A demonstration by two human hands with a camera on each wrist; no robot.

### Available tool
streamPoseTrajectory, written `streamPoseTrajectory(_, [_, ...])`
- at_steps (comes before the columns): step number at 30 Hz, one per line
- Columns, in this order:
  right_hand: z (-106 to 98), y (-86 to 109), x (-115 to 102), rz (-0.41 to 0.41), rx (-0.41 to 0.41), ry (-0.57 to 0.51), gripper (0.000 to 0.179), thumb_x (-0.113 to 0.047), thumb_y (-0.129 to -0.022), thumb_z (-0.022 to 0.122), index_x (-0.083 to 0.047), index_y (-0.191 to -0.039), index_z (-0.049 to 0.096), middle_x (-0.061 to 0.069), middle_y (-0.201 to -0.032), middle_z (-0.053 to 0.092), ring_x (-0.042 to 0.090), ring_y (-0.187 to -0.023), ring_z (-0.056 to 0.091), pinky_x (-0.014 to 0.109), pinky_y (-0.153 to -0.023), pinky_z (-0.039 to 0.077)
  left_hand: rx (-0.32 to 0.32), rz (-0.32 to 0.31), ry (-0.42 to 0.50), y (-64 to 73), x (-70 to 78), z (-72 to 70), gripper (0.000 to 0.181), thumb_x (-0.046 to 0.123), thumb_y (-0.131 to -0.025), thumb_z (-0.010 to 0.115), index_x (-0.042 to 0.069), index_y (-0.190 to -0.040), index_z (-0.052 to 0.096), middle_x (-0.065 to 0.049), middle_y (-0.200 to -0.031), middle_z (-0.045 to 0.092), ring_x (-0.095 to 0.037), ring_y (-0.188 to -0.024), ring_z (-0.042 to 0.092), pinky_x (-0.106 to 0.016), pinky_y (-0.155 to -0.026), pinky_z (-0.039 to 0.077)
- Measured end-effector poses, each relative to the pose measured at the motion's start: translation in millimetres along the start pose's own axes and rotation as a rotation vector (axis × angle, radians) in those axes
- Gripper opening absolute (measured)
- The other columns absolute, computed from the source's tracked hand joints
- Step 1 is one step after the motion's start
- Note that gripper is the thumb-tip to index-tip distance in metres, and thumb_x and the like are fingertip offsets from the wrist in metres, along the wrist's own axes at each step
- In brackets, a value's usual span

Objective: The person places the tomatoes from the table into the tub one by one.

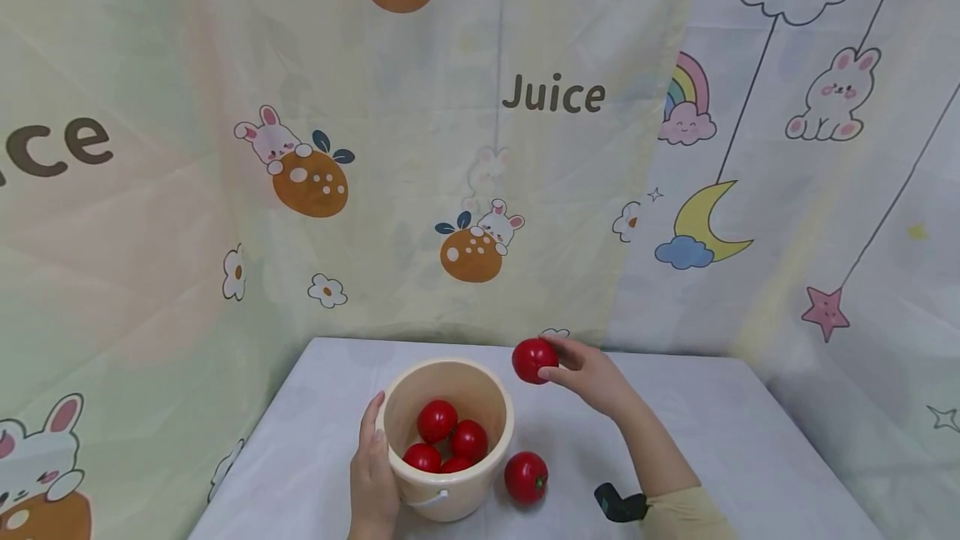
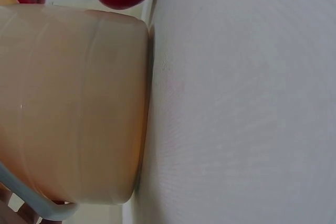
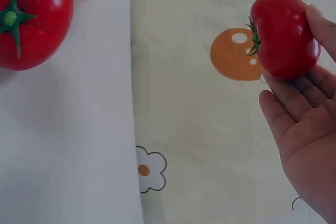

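A cream bucket [image 1: 450, 490] stands on the table with several red tomatoes [image 1: 437, 421] inside. My left hand [image 1: 375, 473] rests against the bucket's left side, its fingers extended along the wall; only some fingertips show beside the grey handle [image 2: 37, 198] in the left wrist view. Up and right of the bucket's rim, my right hand [image 1: 592, 377] holds a red tomato [image 1: 534, 360] between thumb and fingers. The held tomato [image 3: 286, 35] has a green stem facing away from the palm. Another tomato [image 1: 527, 478] lies on the table just right of the bucket.
The white-covered table [image 1: 720, 423] reaches back to printed curtains [image 1: 390, 298] at the rear and sides. A black strap-like piece [image 1: 621, 503] sticks out by the right sleeve [image 1: 686, 513].
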State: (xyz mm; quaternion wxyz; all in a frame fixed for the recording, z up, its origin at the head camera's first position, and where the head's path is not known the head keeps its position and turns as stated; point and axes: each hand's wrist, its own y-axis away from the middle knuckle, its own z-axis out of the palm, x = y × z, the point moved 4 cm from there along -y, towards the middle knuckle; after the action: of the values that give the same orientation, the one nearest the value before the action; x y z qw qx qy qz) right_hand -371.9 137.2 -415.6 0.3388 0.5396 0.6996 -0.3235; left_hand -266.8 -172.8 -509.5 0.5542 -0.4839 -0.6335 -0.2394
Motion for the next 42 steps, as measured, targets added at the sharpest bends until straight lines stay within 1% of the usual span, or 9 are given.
streamPoseTrajectory(4, [-5, -0.4, -9, -0.019, -0.012, 0.003, 0.069, -0.053, -0.063, 0.076, -0.041, -0.125, 0.049, -0.007, -0.13, 0.052, 0.025, -0.125, 0.046, 0.04, -0.082, 0.054, 0.0, 0.004, 0.002, -0.3, 0.3, 0.2, 0.041, 0.048, -0.096, 0.026, 0.052, -0.136, 0.023, 0.02, -0.145, 0.032, -0.013, -0.134, 0.036, -0.048, -0.099, 0.038])
streamPoseTrajectory(8, [-9, -2.2, -19, -0.036, -0.024, 0.004, 0.07, -0.053, -0.062, 0.076, -0.042, -0.125, 0.048, -0.008, -0.13, 0.051, 0.024, -0.125, 0.045, 0.04, -0.082, 0.054, 0.002, 0.0, 0.001, -0.5, -0.3, -0.1, 0.041, 0.048, -0.096, 0.027, 0.053, -0.136, 0.023, 0.02, -0.145, 0.032, -0.014, -0.134, 0.036, -0.048, -0.099, 0.038])
streamPoseTrajectory(16, [-11, -5.4, -34, -0.088, -0.062, -0.009, 0.063, -0.053, -0.066, 0.074, -0.044, -0.123, 0.048, -0.012, -0.122, 0.056, 0.019, -0.115, 0.053, 0.037, -0.081, 0.054, 0.005, -0.002, 0.01, 0.1, -1.1, 0.0, 0.041, 0.047, -0.096, 0.028, 0.052, -0.136, 0.023, 0.02, -0.145, 0.031, -0.015, -0.134, 0.037, -0.048, -0.098, 0.039])
streamPoseTrajectory(20, [-9, -5.9, -41, -0.107, -0.085, -0.013, 0.061, -0.052, -0.067, 0.074, -0.043, -0.122, 0.05, -0.012, -0.12, 0.057, 0.018, -0.114, 0.053, 0.037, -0.081, 0.054, 0.009, 0.004, 0.014, 0.5, -0.7, -0.2, 0.041, 0.049, -0.096, 0.027, 0.052, -0.136, 0.024, 0.02, -0.145, 0.032, -0.015, -0.134, 0.036, -0.049, -0.098, 0.038])
streamPoseTrajectory(24, [-6, -6.1, -46, -0.119, -0.132, 0.001, 0.058, -0.051, -0.068, 0.074, -0.043, -0.121, 0.051, -0.013, -0.12, 0.056, 0.018, -0.114, 0.053, 0.035, -0.08, 0.055, 0.01, 0.006, 0.013, 0.8, -0.1, -0.7, 0.041, 0.049, -0.096, 0.026, 0.052, -0.136, 0.024, 0.019, -0.145, 0.032, -0.015, -0.134, 0.036, -0.049, -0.098, 0.038])
streamPoseTrajectory(29, [1, -7.4, -56, -0.15, -0.209, 0.032, 0.056, -0.05, -0.07, 0.073, -0.043, -0.121, 0.052, -0.012, -0.12, 0.057, 0.018, -0.113, 0.054, 0.035, -0.079, 0.055, 0.006, 0.012, 0.009, 1.2, 2.1, -2.2, 0.041, 0.048, -0.096, 0.026, 0.05, -0.137, 0.024, 0.016, -0.146, 0.032, -0.018, -0.134, 0.037, -0.049, -0.098, 0.038])
streamPoseTrajectory(34, [9, -10.9, -64, -0.164, -0.282, 0.02, 0.056, -0.045, -0.069, 0.075, -0.04, -0.121, 0.054, -0.008, -0.118, 0.059, 0.019, -0.11, 0.056, 0.036, -0.079, 0.055, -0.002, 0.01, 0.007, 1.3, 3.2, -3.0, 0.041, 0.048, -0.096, 0.026, 0.05, -0.137, 0.023, 0.015, -0.147, 0.032, -0.019, -0.134, 0.037, -0.049, -0.098, 0.038])
streamPoseTrajectory(39, [16, -13.6, -71, -0.174, -0.328, 0.026, 0.057, -0.045, -0.069, 0.075, -0.038, -0.122, 0.054, -0.009, -0.116, 0.06, 0.017, -0.109, 0.057, 0.036, -0.079, 0.055, 0.002, 0.006, 0.017, 1.6, 2.9, -3.1, 0.041, 0.048, -0.096, 0.026, 0.05, -0.137, 0.024, 0.015, -0.147, 0.032, -0.019, -0.134, 0.037, -0.05, -0.098, 0.038])
streamPoseTrajectory(42, [20, -14.0, -75, -0.197, -0.349, 0.037, 0.056, -0.046, -0.071, 0.074, -0.038, -0.123, 0.054, -0.011, -0.115, 0.06, 0.016, -0.109, 0.057, 0.035, -0.08, 0.054, 0.001, 0.003, 0.023, 1.9, 2.7, -2.6, 0.041, 0.048, -0.096, 0.026, 0.05, -0.137, 0.024, 0.015, -0.146, 0.033, -0.018, -0.134, 0.037, -0.051, -0.098, 0.037])
